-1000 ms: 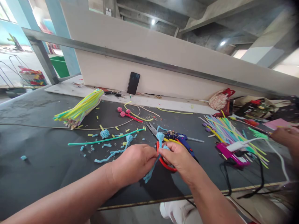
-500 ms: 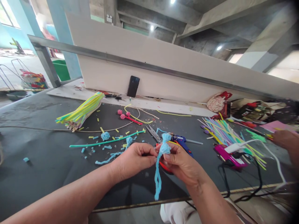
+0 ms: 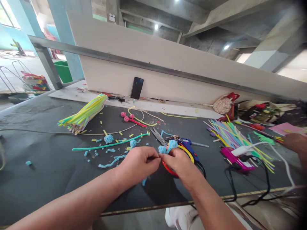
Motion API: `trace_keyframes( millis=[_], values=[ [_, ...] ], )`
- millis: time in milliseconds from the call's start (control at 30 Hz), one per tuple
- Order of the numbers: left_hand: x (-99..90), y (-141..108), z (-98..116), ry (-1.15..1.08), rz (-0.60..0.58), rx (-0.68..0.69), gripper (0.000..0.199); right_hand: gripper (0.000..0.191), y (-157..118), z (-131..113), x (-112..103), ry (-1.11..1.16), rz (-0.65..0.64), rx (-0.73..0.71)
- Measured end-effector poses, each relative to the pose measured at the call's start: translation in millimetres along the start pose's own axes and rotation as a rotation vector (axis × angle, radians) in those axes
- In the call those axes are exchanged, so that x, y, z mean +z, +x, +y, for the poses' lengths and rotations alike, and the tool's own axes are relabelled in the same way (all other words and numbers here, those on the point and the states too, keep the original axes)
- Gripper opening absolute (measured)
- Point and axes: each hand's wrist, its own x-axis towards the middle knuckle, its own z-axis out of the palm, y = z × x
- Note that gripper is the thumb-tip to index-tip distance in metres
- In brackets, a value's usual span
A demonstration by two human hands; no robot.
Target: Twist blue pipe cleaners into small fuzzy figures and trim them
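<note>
My left hand (image 3: 139, 163) is closed in a pinch at the stem of a blue pipe-cleaner piece (image 3: 172, 145), and a blue tail end (image 3: 144, 181) shows below the wrist side. Closed around the same piece near its fuzzy balls, my right hand (image 3: 179, 164) meets the left fingertips; the stem between them is mostly hidden. Just behind the hands lie scissors (image 3: 185, 150) with red and yellow handles and a blue glue gun (image 3: 190, 149). To the left are a blue pipe-cleaner ball (image 3: 108, 139), a second blue ball piece (image 3: 132, 143) and a loose blue strand (image 3: 109, 164).
A yellow-green pipe-cleaner bundle (image 3: 83, 113) lies back left, pink-balled stems (image 3: 134, 120) at centre. Right are mixed pipe cleaners (image 3: 236, 137), a magenta power strip (image 3: 236, 159) with cables, and another person's hand (image 3: 294, 142). A phone (image 3: 137, 88) leans on the back board.
The blue piece has tilted and dropped between my hands; its tails, which hung down in front, now pass mostly behind my left hand. My right hand has turned palm-down over it.
</note>
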Motion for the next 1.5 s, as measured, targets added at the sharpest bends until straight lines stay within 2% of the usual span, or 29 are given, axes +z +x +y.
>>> trace_keyframes(
  millis=[67, 133, 233, 300, 367, 400, 533, 600, 667, 800, 833, 900, 967, 1067, 1333, 1400, 1500],
  values=[
    [-2.6, 2.1, 1.6, -0.314, -0.067, -0.150, 0.017, 0.022, -1.8, 4.0, -6.3, 0.315, -0.183, -0.007],
    [-5.7, 2.3, 2.8, -0.585, -0.166, -0.210, 0.019, 0.027, -3.2, 6.9, -10.6, 0.557, -0.320, -0.035],
    [-8.2, -0.7, 3.2, -0.830, -0.271, -0.222, 0.024, 0.044, -3.8, 8.0, -11.5, 0.750, -0.454, -0.065],
    [-7.8, -2.6, 2.1, -0.878, -0.323, -0.246, 0.027, 0.041, -3.4, 7.7, -11.0, 0.786, -0.490, -0.107],
    [-6.1, -2.7, 0.2, -0.854, -0.342, -0.290, 0.029, 0.030, -2.6, 7.2, -11.2, 0.726, -0.456, -0.160],
    [-4.9, -2.1, -0.8, -0.821, -0.322, -0.304, 0.029, 0.026, -2.1, 7.0, -11.3, 0.652, -0.399, -0.181],
    [1.3, 1.3, -3.3, -0.540, -0.129, -0.252, 0.018, 0.024, 0.0, 5.1, -7.6, 0.197, -0.056, -0.179],
    [3.7, 1.7, -2.6, -0.336, -0.042, -0.175, 0.015, 0.025, 0.4, 4.8, -4.2, 0.043, 0.048, -0.131],
    [3.5, 1.4, -0.8, -0.270, -0.024, -0.152, 0.017, 0.026, -0.3, 5.8, -3.3, 0.039, 0.028, -0.086],
    [-5.1, 2.0, 1.6, -0.538, -0.117, -0.267, 0.023, 0.028, -2.0, 9.6, -10.7, 0.448, -0.329, -0.128],
    [-7.7, 2.2, 1.5, -0.600, -0.131, -0.282, 0.025, 0.033, -1.9, 10.3, -12.4, 0.549, -0.390, -0.137],
    [-11.3, 2.2, 0.2, -0.691, -0.161, -0.291, 0.028, 0.034, -1.3, 10.7, -13.5, 0.666, -0.410, -0.115],
    [-12.1, 1.5, -1.6, -0.743, -0.202, -0.279, 0.028, 0.027, -0.6, 9.9, -11.7, 0.726, -0.380, -0.051],
    [-9.6, -0.1, -3.1, -0.768, -0.266, -0.265, 0.028, 0.030, -0.3, 7.7, -8.0, 0.773, -0.354, 0.013],
    [-4.0, -0.8, -1.8, -0.916, -0.311, -0.310, 0.028, 0.019, 0.1, 7.3, -7.6, 0.725, -0.270, -0.122],
    [-0.6, 0.6, -3.4, -0.847, -0.282, -0.305, 0.026, 0.013, 0.7, 6.8, -4.0, 0.595, -0.147, -0.157],
    [6.4, 3.3, -5.5, -0.643, -0.122, -0.259, 0.020, 0.008, 0.7, 4.8, 4.5, 0.181, 0.177, -0.238]
  ],
)
